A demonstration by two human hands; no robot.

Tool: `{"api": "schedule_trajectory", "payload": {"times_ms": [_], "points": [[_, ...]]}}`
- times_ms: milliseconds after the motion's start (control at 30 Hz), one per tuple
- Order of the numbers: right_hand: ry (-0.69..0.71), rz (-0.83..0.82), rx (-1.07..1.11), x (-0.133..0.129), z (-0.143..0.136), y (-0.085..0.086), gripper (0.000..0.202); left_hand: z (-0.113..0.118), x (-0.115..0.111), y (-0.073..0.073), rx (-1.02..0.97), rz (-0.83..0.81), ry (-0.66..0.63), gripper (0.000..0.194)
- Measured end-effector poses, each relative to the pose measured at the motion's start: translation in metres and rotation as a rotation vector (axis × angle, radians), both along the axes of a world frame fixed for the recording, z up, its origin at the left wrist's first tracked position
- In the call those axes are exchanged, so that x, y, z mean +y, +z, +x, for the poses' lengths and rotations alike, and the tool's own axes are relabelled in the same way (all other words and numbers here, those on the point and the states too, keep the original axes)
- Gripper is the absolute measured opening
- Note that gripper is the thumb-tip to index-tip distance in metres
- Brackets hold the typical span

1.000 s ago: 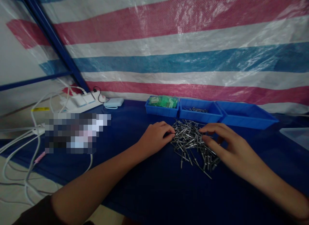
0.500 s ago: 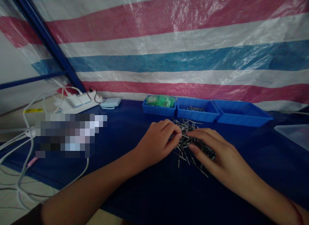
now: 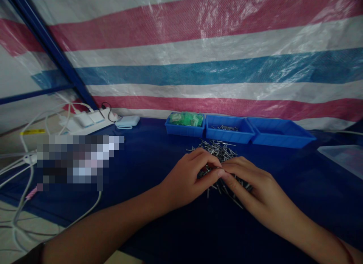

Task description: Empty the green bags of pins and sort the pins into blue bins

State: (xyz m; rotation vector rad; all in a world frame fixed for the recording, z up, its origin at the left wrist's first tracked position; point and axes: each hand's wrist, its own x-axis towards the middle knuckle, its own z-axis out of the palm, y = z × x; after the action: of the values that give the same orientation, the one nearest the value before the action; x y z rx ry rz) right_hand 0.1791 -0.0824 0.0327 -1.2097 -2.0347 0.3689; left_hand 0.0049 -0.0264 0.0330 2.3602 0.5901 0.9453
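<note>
A loose pile of thin metal pins [image 3: 222,150], which look like blind rivets, lies on the blue table. Above its near side, my left hand [image 3: 190,175] pinches with thumb and forefinger. My right hand [image 3: 255,184] comes in from the other side, its thumb and fingers pressed together. The fingertips of both hands meet over the pile. Whatever is between them is too small and too covered to make out. Part of the pile is hidden behind the hands.
Behind the pile stand a blue bin [image 3: 184,129] with green packets, a middle blue bin [image 3: 229,134] with some pins, and a right blue bin [image 3: 283,137]. A clear plastic container [image 3: 340,158] sits far right. Left are a power strip [image 3: 96,122], cables and a light-blue case [image 3: 127,122].
My hands have come together: the left moved slightly right, and the right hand's thumb and fingers, apart before, have closed at the left fingertips. The view has shifted slightly.
</note>
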Motion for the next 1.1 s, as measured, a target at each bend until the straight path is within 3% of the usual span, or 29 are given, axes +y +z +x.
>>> {"api": "schedule_trajectory", "payload": {"times_ms": [367,1100], "points": [[-0.032,-0.26,0.236,0.0028,-0.002,0.0018,0.02,-0.0009,-0.0041,0.0007,-0.091,-0.026,0.043,0.006],[-0.039,-0.209,0.287,0.0019,-0.003,0.001,0.014,-0.0003,-0.004,0.001,-0.091,0.014,0.053,0.007]]}}
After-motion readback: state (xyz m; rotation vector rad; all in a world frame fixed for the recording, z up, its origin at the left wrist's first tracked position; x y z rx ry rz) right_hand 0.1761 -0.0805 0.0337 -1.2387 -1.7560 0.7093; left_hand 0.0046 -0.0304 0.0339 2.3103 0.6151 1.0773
